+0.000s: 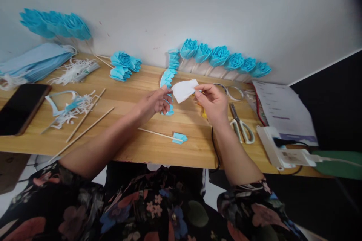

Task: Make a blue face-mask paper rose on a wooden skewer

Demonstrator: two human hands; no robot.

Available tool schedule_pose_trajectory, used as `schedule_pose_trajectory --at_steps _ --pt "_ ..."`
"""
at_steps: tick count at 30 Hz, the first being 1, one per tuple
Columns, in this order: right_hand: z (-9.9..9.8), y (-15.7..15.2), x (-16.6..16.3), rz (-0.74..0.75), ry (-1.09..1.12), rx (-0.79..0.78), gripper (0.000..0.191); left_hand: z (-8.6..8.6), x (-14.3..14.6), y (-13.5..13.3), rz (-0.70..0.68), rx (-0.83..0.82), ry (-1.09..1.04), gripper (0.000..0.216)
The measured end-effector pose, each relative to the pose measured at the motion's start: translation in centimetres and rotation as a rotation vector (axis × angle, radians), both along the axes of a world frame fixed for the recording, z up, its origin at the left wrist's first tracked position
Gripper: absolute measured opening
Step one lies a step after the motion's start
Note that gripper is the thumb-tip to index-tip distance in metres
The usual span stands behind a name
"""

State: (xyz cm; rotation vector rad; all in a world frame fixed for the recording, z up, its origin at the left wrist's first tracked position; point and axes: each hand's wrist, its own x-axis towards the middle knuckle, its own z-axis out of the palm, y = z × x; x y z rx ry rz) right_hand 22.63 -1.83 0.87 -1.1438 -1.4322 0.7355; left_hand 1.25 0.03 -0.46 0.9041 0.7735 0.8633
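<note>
My right hand (212, 102) pinches a white petal-shaped piece of fabric (183, 90) between thumb and fingers at its right edge, above the table. My left hand (157, 103) is at the piece's left edge, fingers loosely bent and apart; I cannot tell whether a fingertip touches it. Behind the left hand a row of overlapping blue petals (169, 77) runs toward the wall, partly hidden by the hand. Below the hands lies a thin wooden stick (155, 132) with a small blue fabric piece (180, 138) at its end. A yellow tool (204, 113) is mostly hidden behind my right hand.
Finished blue flowers on sticks (219, 55) lean on the wall; others (121, 66) lie left. Scissors (240, 124), tape rolls (235, 92) and a power strip (271, 147) are right. Face masks (39, 62), a phone (24, 109) and loose sticks (85, 131) lie left.
</note>
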Motion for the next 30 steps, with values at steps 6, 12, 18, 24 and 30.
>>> schedule_pose_trajectory --at_steps 6,12,18,24,30 --pt "-0.1 -0.3 -0.6 0.023 -0.057 0.058 0.014 -0.1 0.5 -1.0 -0.172 -0.036 -0.036 0.046" --pt "0.1 -0.7 -1.1 0.070 -0.128 0.087 0.008 0.5 0.4 -0.9 0.090 0.002 0.039 0.031" --pt "0.1 -0.6 -1.0 0.010 -0.132 0.009 0.010 0.7 0.2 -0.8 0.199 0.048 0.102 0.027" --pt "-0.3 0.0 -0.7 -0.029 0.049 -0.080 0.021 0.9 0.4 -1.1 0.084 -0.052 0.092 0.012" --pt "-0.7 -0.3 -1.7 0.044 0.131 -0.082 0.020 0.0 1.7 -2.3 -0.085 -0.054 0.049 0.034"
